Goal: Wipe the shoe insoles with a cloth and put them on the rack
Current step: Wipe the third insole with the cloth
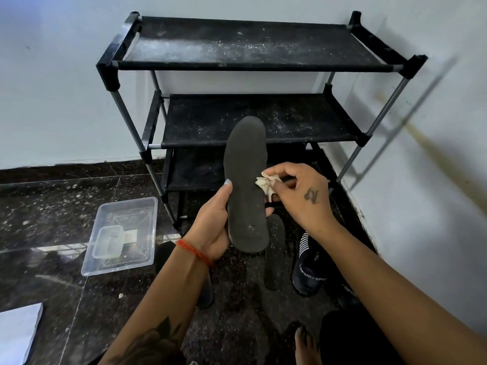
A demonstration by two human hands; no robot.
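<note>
My left hand (210, 227) grips a dark grey insole (246, 180) near its heel and holds it upright in front of the black shoe rack (250, 61). My right hand (297, 192) pinches a small crumpled beige cloth (264, 184) against the insole's right edge. A second insole (275, 251) lies flat on the floor below. A third insole (205, 293) lies on the floor partly hidden under my left forearm. The rack's dusty shelves hold nothing.
A clear plastic tray (123, 233) with a smaller container inside sits on the dark floor at the left. Dark sports shoes (309, 270) stand at the right beside the white wall. A pale flat object (18, 333) lies at the bottom left. My bare foot (307, 346) shows below.
</note>
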